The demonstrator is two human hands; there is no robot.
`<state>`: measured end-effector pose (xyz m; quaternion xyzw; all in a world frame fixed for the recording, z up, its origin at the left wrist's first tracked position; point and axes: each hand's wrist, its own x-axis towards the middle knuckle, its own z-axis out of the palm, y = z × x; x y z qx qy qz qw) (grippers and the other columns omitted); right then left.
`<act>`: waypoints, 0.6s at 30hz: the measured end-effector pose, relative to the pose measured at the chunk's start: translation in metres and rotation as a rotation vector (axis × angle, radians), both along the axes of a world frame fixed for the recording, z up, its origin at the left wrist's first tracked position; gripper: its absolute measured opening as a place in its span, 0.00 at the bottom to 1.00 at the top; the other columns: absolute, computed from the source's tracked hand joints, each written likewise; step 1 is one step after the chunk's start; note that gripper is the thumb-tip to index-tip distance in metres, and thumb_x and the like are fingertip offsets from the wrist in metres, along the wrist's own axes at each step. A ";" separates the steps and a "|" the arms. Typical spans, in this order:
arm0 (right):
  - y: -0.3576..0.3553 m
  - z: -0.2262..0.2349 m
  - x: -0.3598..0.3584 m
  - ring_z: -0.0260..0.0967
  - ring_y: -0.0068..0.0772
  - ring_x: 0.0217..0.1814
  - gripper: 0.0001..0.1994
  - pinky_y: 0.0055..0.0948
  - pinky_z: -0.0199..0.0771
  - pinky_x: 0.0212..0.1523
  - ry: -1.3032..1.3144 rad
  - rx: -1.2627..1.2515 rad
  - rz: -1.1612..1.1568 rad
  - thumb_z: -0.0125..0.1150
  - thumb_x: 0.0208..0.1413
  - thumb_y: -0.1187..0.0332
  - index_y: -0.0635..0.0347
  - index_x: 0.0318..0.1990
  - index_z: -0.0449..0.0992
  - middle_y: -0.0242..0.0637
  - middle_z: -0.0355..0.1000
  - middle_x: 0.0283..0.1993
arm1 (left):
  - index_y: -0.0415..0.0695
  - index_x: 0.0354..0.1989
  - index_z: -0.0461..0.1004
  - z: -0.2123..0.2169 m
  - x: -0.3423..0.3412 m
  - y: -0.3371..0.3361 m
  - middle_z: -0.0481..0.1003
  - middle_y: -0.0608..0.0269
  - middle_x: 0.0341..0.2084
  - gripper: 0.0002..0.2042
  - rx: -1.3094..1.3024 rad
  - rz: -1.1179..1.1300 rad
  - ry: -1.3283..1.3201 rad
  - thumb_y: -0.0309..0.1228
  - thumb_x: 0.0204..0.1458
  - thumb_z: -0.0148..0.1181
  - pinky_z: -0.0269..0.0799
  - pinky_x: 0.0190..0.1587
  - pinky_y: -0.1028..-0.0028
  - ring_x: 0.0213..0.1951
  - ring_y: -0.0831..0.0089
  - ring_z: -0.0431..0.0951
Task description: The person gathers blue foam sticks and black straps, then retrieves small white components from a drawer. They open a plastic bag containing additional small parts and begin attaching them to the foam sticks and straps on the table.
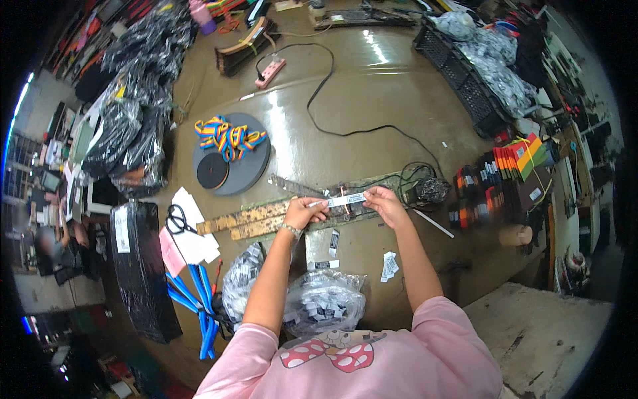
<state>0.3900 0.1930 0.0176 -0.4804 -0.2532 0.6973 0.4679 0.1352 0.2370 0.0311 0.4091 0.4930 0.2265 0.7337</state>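
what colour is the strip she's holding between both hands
White with dark print, a narrow label strip stretched between the left hand and right hand; head view.

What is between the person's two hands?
A white label strip stretches between the left hand and right hand, each pinching one end, in the head view.

White label strip, rainbow-striped ribbon, blue straps.

I am seeing a white printed label strip stretching between both hands, cut white labels lying near it on the table, clear plastic bags of small labels sitting at the near edge, and a black wrapped package with a white sticker lying left.
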 end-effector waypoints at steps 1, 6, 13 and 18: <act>0.000 -0.001 0.000 0.67 0.20 0.36 0.08 0.21 0.70 0.41 0.003 0.004 -0.006 0.58 0.53 0.68 0.61 0.37 0.71 0.30 0.70 0.35 | 0.35 0.37 0.75 0.000 0.000 0.000 0.77 0.60 0.26 0.11 -0.004 0.001 0.007 0.31 0.49 0.61 0.68 0.21 0.86 0.22 0.81 0.75; -0.001 0.000 0.003 0.68 0.22 0.36 0.08 0.22 0.71 0.42 0.014 0.025 0.011 0.58 0.53 0.69 0.62 0.37 0.70 0.31 0.70 0.36 | 0.35 0.38 0.75 0.000 0.000 0.001 0.77 0.60 0.26 0.12 0.021 -0.001 0.034 0.31 0.49 0.61 0.68 0.21 0.85 0.21 0.81 0.75; -0.002 -0.003 0.005 0.68 0.23 0.34 0.08 0.26 0.74 0.41 -0.007 -0.010 0.036 0.57 0.54 0.69 0.63 0.36 0.69 0.33 0.69 0.35 | 0.35 0.37 0.75 -0.003 0.001 0.000 0.77 0.60 0.26 0.11 0.033 0.004 0.042 0.30 0.49 0.61 0.68 0.22 0.85 0.21 0.81 0.74; -0.005 -0.001 0.008 0.70 0.26 0.34 0.09 0.27 0.74 0.39 -0.032 -0.017 0.004 0.58 0.53 0.68 0.63 0.36 0.69 0.34 0.69 0.35 | 0.36 0.38 0.75 -0.006 0.001 -0.002 0.77 0.61 0.25 0.11 0.035 0.037 0.021 0.30 0.49 0.61 0.68 0.22 0.85 0.20 0.82 0.74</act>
